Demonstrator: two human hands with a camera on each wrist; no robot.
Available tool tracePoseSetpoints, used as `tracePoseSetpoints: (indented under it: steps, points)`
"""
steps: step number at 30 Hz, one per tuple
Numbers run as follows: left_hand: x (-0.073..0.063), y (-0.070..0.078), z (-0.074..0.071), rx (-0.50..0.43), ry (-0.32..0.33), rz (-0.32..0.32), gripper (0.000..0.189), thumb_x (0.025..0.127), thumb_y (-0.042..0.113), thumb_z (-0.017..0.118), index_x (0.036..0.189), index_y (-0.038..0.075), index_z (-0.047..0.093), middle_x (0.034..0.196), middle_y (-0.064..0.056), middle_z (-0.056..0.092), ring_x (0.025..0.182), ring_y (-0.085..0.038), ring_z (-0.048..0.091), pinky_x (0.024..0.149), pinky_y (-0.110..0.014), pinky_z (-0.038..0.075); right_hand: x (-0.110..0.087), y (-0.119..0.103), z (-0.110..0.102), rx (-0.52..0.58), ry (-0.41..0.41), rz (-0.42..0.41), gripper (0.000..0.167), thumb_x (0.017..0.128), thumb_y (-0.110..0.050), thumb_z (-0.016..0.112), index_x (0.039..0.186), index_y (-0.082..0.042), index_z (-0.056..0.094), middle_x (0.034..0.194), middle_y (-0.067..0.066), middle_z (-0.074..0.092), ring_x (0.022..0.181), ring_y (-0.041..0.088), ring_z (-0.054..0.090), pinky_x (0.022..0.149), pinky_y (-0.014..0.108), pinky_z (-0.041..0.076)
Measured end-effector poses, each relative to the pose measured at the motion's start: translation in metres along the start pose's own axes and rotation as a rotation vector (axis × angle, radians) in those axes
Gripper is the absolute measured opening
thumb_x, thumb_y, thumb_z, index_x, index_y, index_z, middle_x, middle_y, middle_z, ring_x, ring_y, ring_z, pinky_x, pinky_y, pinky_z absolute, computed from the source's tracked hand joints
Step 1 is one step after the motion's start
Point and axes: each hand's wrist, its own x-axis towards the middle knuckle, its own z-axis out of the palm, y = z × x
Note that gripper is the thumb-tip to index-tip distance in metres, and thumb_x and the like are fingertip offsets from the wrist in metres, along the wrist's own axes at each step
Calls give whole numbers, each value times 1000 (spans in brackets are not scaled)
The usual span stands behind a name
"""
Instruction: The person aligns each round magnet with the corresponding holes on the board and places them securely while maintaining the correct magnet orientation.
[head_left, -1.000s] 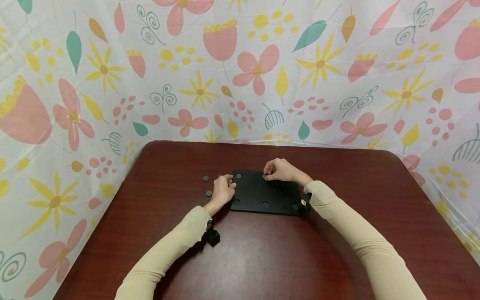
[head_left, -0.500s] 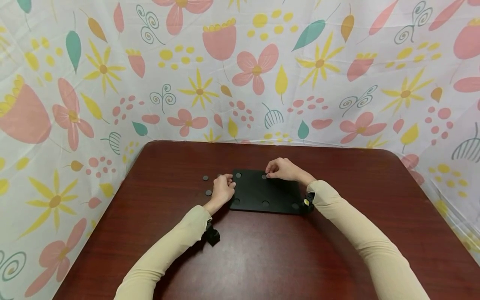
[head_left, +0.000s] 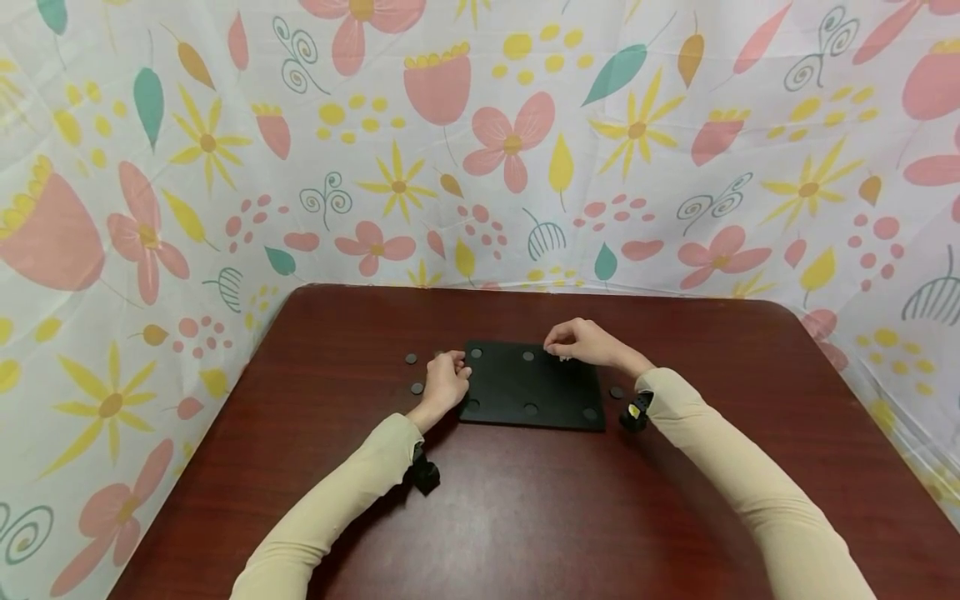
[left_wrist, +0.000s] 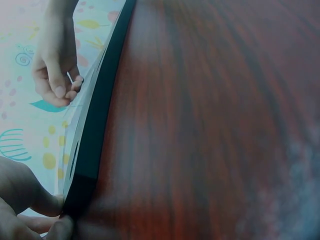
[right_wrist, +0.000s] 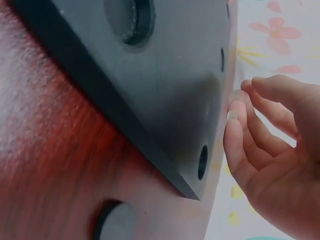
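Observation:
A flat black board [head_left: 495, 383] with round recesses along its long sides lies on the table. My left hand [head_left: 446, 379] pinches its left edge between thumb and fingers; the left wrist view shows this grip at the board's corner. My right hand [head_left: 588, 342] is over the far right part of the board, fingers loosely curled, and I see nothing held in it. In the right wrist view its fingertips [right_wrist: 232, 115] are beside the board's far edge. The far right recess [right_wrist: 202, 162] shows as a dark hole. A far middle round spot [head_left: 528, 356] looks grey.
Two small dark discs [head_left: 411, 358] lie left of the board, and another is partly hidden behind my left hand. One more disc [right_wrist: 119, 222] lies off the right edge. The brown table [head_left: 510, 500] meets a flowered cloth [head_left: 450, 250] behind.
My right hand has moved off the far middle recess and to the right, uncovering that spot. A disc right of the board has come into view. The left hand stays at the board's edge.

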Motion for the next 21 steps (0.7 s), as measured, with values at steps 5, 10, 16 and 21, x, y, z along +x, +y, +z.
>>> tracePoseSetpoints:
  steps: [5, 10, 16, 21]
  points:
    - [0, 0, 1, 6, 6, 8, 37, 97, 5, 57, 132, -3, 55, 114, -19, 62, 104, -30, 61, 85, -40, 54, -9, -3, -5, 40, -5, 14, 19, 96, -14, 60, 107, -2, 70, 98, 15, 73, 81, 24, 70, 73, 38, 57]
    - [-1, -2, 2, 6, 7, 4, 36, 96, 5, 57, 132, -2, 56, 114, -18, 63, 104, -30, 62, 85, -40, 54, -18, -5, -7, 52, 1, -1, 22, 96, -15, 61, 110, 0, 69, 99, 17, 73, 83, 27, 70, 76, 44, 57]
    - [-1, -2, 1, 1, 4, 3, 36, 97, 5, 57, 132, -2, 56, 114, -18, 63, 104, -30, 62, 84, -40, 54, -28, -4, -8, 80, 23, -12, 23, 96, -15, 61, 111, 2, 68, 100, 19, 72, 84, 30, 70, 76, 45, 57]
    - [-2, -1, 0, -3, 3, 0, 37, 97, 6, 57, 133, -2, 55, 115, -19, 62, 105, -30, 61, 84, -40, 54, -35, -3, -8, 68, 30, -6, 23, 98, -14, 58, 112, 2, 67, 99, 17, 71, 84, 31, 68, 76, 43, 56]
